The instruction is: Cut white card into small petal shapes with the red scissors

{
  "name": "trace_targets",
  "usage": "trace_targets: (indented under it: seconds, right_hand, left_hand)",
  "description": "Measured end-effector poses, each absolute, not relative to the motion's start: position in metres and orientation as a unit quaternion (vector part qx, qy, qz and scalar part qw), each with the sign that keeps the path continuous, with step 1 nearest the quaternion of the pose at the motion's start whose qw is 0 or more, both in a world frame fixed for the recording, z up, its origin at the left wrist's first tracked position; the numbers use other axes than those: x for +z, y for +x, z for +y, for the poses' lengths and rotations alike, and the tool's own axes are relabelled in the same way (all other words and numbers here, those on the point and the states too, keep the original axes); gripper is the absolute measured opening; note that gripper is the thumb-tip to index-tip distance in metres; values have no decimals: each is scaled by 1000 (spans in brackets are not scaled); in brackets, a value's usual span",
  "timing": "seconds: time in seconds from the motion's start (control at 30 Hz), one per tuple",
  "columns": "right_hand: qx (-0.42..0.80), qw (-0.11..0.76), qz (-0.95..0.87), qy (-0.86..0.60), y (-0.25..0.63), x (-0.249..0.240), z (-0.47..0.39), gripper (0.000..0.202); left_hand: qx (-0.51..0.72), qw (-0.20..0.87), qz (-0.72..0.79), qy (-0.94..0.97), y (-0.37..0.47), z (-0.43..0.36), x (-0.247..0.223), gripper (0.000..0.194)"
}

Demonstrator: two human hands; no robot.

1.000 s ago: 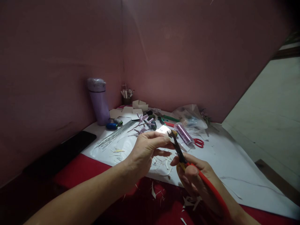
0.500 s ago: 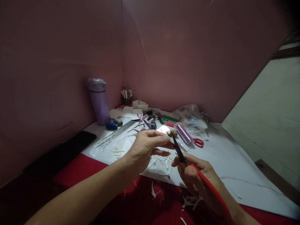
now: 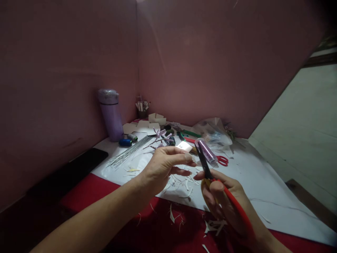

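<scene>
My left hand [image 3: 168, 165] is closed in a pinch above the white sheet, its thumb and forefinger together on a small white piece, mostly hidden by the fingertips. Just right of those fingertips are the dark blades [image 3: 203, 163] of a pair of scissors, close by but apart from them. My right hand [image 3: 226, 196] wraps round the scissors' red handle [image 3: 238, 207], which is yellow on the inside. The blades point up and left, nearly together. Curved white paper scraps [image 3: 181, 182] lie below my left hand.
Behind my hands lie a purple ribbon roll [image 3: 206, 153], red-handled scissors [image 3: 222, 160], lilac flowers on a stem [image 3: 159, 135] and metal wires [image 3: 129, 153]. Thread spools [image 3: 125, 142] and a purple bottle [image 3: 110, 116] stand left. More scraps lie on the red cloth [image 3: 155, 228].
The scissors have moved slightly right, away from my left fingertips, and their blades have come closer together. My left hand has stayed nearly in place.
</scene>
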State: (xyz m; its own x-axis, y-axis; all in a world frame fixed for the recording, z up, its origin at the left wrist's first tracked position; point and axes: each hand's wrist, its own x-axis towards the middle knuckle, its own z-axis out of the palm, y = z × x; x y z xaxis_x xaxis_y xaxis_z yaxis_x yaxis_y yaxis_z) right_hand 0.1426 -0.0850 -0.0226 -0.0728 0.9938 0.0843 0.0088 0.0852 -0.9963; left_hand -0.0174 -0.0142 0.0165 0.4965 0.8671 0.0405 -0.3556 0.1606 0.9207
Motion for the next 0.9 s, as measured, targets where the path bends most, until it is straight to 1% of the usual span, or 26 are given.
trace_targets:
  seconds: [0.07, 0.2, 0.37, 0.6, 0.77, 0.83, 0.9]
  right_hand:
    - [496, 497, -541, -462, 143, -20, -84, 54]
    - [488, 460, -581, -461, 144, -13, -83, 63]
    - [440, 438, -645, -445, 150, -7, -82, 61]
    - [435, 463, -614, -468, 162, -7, -79, 60]
    - [395, 484, -640, -448, 169, -5, -75, 56]
    - [378, 497, -638, -451, 168, -6, -74, 51]
    - [363, 521, -623, -456, 166, -7, -74, 42]
  left_hand:
    - [424, 716, 258, 491, -17, -15, 17, 12]
    - [411, 719, 231, 510, -17, -16, 18, 13]
    - [401, 703, 211, 549, -18, -17, 18, 13]
    - [402, 690, 216, 562, -18, -17, 17, 8]
    - [393, 702, 214, 554, -19, -17, 17, 11]
    - [396, 703, 210, 552, -19, -17, 16, 12]
    - [406, 696, 205, 555, -18, -16, 16, 12]
